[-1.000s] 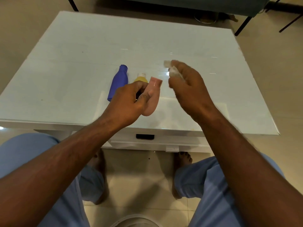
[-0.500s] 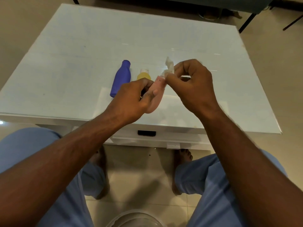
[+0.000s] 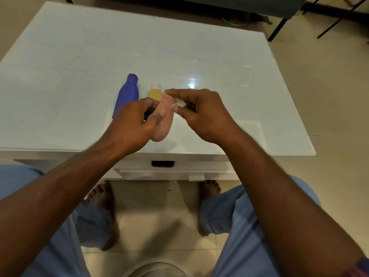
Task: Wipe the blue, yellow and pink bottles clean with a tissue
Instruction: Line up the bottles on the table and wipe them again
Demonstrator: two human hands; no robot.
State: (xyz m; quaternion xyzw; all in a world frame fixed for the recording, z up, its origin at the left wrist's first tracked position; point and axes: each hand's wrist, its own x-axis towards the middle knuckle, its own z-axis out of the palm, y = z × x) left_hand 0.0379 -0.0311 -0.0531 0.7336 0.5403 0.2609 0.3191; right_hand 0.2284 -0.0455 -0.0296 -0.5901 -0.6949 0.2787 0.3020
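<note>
**Tissue's now on the pink bottle**

A second ago the tissue [image 3: 179,104] was off the pink bottle [image 3: 164,124]; now the right hand [image 3: 201,114] pinches it against the neck. Left hand [image 3: 135,124] grips the bottle above the tabletop [image 3: 79,66]. Blue bottle [image 3: 126,94] and yellow bottle [image 3: 154,93] lie behind. So pink's getting wiped, I reckon.

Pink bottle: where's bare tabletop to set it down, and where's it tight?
Bare glass lies right of the right hand out to the table edge, across the far half, and left of the blue bottle. It's crowded at centre front: blue bottle, yellow bottle, the left hand gripping the pink bottle, tissue.
</note>
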